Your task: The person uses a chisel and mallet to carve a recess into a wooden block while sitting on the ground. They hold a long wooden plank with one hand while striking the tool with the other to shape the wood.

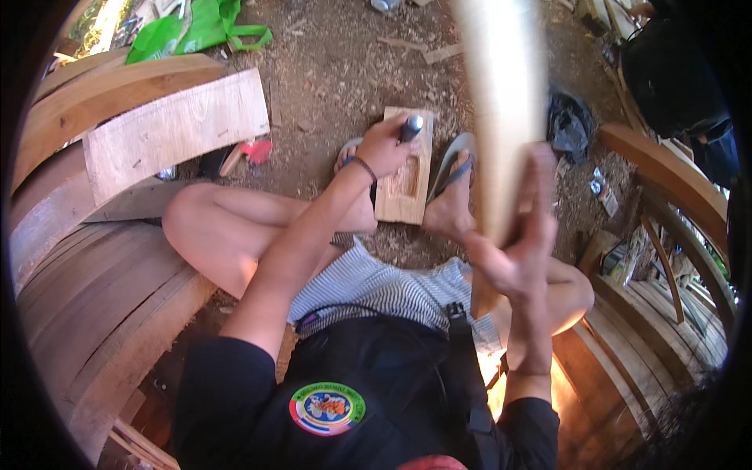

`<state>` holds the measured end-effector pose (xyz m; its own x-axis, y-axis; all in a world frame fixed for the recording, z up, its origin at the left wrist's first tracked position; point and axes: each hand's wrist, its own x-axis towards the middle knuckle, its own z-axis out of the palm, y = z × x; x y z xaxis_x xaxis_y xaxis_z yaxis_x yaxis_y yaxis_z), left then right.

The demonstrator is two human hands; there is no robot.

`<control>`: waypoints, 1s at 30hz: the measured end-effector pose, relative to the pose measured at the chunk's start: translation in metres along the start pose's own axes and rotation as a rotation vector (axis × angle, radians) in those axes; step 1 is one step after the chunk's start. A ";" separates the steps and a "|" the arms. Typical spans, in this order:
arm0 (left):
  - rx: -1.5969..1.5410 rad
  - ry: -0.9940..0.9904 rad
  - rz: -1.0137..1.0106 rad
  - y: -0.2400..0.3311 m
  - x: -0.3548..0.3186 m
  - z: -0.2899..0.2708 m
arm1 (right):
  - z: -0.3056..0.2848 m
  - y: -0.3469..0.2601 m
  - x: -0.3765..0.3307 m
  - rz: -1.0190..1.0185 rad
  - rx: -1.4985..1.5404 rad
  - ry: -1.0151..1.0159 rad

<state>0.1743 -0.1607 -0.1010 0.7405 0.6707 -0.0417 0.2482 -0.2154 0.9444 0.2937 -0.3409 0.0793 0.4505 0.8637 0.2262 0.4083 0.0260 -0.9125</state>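
A rectangular wooden board [399, 210] with a carved hollow lies on the ground between my sandalled feet. Over its upper left part, my left hand [379, 149] is closed around a chisel-like tool [411, 127]. The tool's dark handle with a shiny metal cap points up; its lower end is hidden by my hand. To the right, my right hand [517, 254] grips a long pale wooden club [509, 102], its thumb on one side and its fingers on the other. The club is raised and smeared by motion, apart from the chisel, and its narrow end shows below my hand.
Curved timber planks are stacked at my left, with a pale board [180, 129] on top. A green bag [196, 31] lies at the far left. On the right are a black plastic bag [569, 125] and more curved timbers [666, 180]. Wood chips cover the dirt ground.
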 end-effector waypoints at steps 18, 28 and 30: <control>0.094 -0.074 -0.059 -0.014 -0.003 -0.006 | 0.005 0.019 -0.006 0.319 -0.313 -0.245; -0.008 -0.075 -0.464 -0.036 0.059 -0.033 | 0.021 0.077 -0.057 0.766 0.023 -0.021; -0.020 -0.005 -0.612 -0.043 0.066 -0.035 | 0.023 0.081 -0.063 0.757 0.069 -0.036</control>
<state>0.1905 -0.0824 -0.1328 0.4702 0.6652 -0.5799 0.6175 0.2215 0.7548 0.2798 -0.3812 -0.0163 0.5609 0.6745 -0.4799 -0.0529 -0.5494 -0.8339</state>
